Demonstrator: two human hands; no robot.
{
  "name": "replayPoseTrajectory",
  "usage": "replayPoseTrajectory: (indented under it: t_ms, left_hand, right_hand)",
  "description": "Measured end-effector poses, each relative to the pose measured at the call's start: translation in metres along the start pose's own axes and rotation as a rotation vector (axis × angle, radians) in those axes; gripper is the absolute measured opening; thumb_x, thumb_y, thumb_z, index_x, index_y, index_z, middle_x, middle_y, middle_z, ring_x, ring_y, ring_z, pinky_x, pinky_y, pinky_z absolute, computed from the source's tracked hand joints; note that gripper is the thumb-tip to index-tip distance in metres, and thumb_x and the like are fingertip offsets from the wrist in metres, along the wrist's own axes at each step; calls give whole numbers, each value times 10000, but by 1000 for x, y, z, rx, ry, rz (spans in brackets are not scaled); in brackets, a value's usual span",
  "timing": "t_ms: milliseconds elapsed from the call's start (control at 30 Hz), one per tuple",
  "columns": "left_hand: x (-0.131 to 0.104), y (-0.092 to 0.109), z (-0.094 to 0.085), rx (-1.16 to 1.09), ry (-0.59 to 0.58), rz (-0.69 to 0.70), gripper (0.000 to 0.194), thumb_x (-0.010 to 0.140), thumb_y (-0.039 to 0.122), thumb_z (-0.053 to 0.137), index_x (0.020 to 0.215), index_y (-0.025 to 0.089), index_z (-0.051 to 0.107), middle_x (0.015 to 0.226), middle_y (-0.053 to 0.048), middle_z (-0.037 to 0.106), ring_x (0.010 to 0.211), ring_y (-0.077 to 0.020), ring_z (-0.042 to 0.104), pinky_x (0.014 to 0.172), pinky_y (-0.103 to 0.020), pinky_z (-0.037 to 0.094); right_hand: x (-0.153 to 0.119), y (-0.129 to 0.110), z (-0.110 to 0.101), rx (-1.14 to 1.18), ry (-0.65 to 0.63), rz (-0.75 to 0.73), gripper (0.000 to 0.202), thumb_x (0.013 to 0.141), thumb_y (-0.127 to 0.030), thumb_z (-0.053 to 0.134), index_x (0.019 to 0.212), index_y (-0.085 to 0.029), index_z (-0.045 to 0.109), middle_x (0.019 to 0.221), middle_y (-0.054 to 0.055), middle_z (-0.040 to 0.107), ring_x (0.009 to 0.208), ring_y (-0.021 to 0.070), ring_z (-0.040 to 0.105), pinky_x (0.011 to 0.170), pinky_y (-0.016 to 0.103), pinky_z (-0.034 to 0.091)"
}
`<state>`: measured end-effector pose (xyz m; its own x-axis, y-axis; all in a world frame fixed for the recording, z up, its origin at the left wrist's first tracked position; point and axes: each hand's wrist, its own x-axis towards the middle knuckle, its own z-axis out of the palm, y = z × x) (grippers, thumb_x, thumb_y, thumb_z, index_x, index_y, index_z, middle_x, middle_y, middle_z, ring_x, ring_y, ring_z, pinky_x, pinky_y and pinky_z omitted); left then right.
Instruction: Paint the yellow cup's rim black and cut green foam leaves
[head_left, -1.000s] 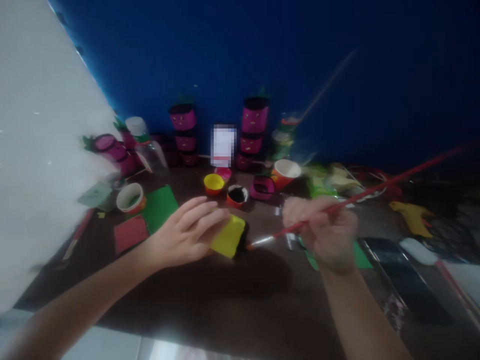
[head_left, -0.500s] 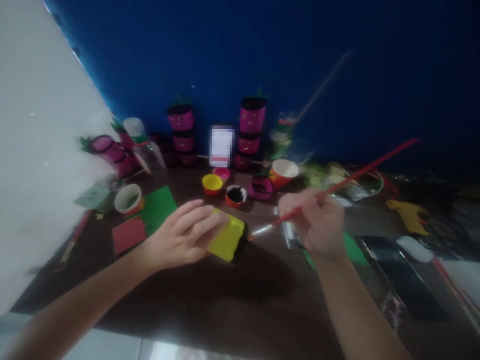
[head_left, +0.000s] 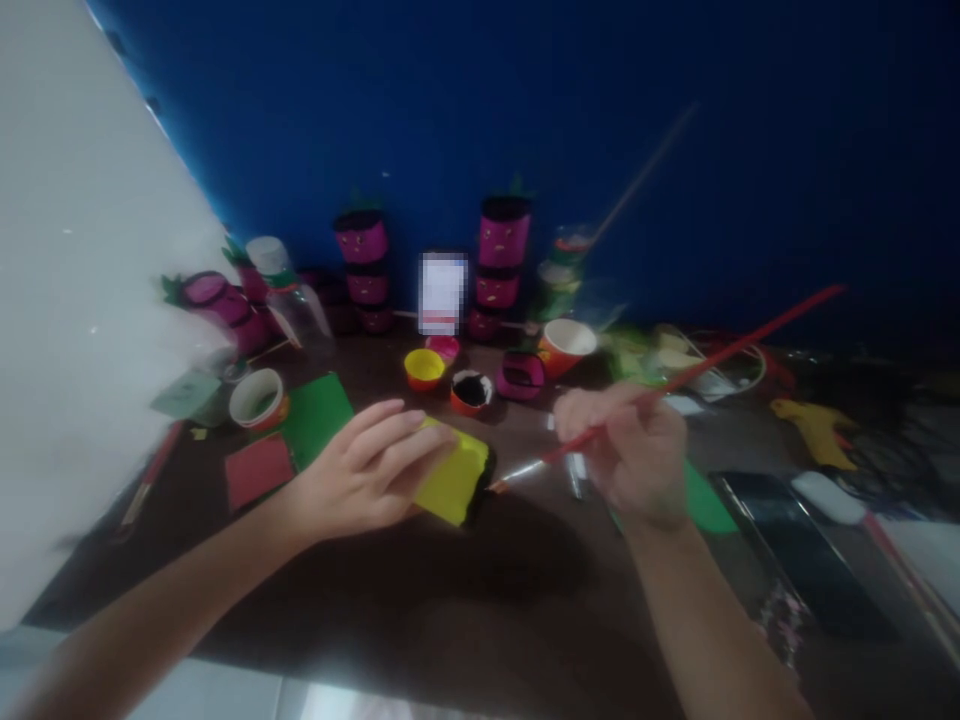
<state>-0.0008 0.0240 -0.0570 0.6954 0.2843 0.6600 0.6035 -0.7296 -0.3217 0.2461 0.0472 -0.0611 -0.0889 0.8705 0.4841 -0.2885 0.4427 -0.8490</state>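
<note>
Shows most open room on the table (head_left: 420, 620) between the forearms, running down to the near edge. Gets tighter past the hands, towards the blue wall (head_left: 300, 110), and at right beside the phone (head_left: 810, 550). Meets the pale wall (head_left: 52, 300) along the left side.

Just beyond the hands, has a yellow cup (head_left: 425, 368) with yellow inside and, near it, a black cup (head_left: 471, 397) with black inside and a patchy white rim. Farther left, has a green-stained cup (head_left: 259, 400) beside a green sheet (head_left: 321, 415).

Holds the yellow piece (head_left: 452, 482) tilted under the left hand (head_left: 379, 468), fingers close together and bent over its near-left part, black edge (head_left: 481, 488) left free. Pinches the red brush (head_left: 724, 353) in the right hand (head_left: 626, 445), handle slanting up to the right. Points the bristles (head_left: 496, 488) at the black edge, apparently touching, though too blurred to be sure.
</note>
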Motion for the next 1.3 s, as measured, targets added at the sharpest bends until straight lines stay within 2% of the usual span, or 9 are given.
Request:
replayPoseTrajectory:
  t_ms: [167,300,433,600,867,1067,1133,1233,1300]
  left_hand:
    - [-3,0,0,10,40,-6,372,689,347,698,1015,186,616,981,-54,558,1001,-188,434,997,-330,405]
    - [-7,1,0,17,67,0,334,682,321,705,987,211,627,1014,-44,560,1000,-182,439,994,-327,409]
    - [-9,2,0,32,96,7,298,684,277,702,968,217,637,1043,-36,556,996,-176,440,998,-321,405]
    - [-8,2,-1,28,103,6,291,698,264,687,977,197,637,1030,-40,552,976,-171,441,1011,-325,395]
    - [-6,2,0,4,75,6,316,714,309,679,1002,190,627,974,-53,577,983,-179,441,1015,-322,381]
    - [-8,1,0,18,70,12,397,660,299,724,1029,195,621,980,-48,590,1045,-194,430,1015,-317,391]
    - [-9,1,0,14,78,12,398,661,313,726,1025,189,626,994,-50,587,1033,-191,436,1020,-319,389]
    - [-9,1,-1,7,87,17,341,682,286,713,998,182,638,1015,-51,577,993,-178,443,1024,-317,383]
    - [-10,2,-3,16,99,21,278,690,248,706,958,201,648,1029,-41,572,978,-169,443,1014,-311,392]
  right_hand:
    - [1,2,0,2,-57,31,239,781,-406,622,663,-202,583,499,-25,512,507,143,511,537,312,432]
    - [4,2,2,50,84,24,213,804,-360,608,651,-215,579,524,-28,520,477,122,472,508,287,396]
    - [8,2,1,69,65,85,217,788,-375,623,647,-214,587,499,-28,495,467,127,451,484,286,371]
    - [9,0,-5,28,276,82,208,772,-359,646,632,-218,582,548,-26,505,508,120,476,495,273,390]
    - [-13,-13,6,-26,-16,-51,196,786,-386,625,698,-213,602,525,-15,534,465,132,482,475,295,376]
    - [-4,-13,4,-72,130,-99,193,788,-375,626,664,-228,605,520,-13,516,518,150,504,532,321,406]
    - [-3,-13,4,-52,111,-100,197,788,-383,622,664,-231,602,507,-16,510,495,148,487,519,321,405]
    - [-2,-10,5,-59,80,-57,226,775,-407,628,647,-224,598,499,-14,513,479,146,475,505,319,398]
    - [1,-6,2,-60,177,-26,235,772,-396,633,623,-220,586,516,-16,519,509,145,497,529,315,415]
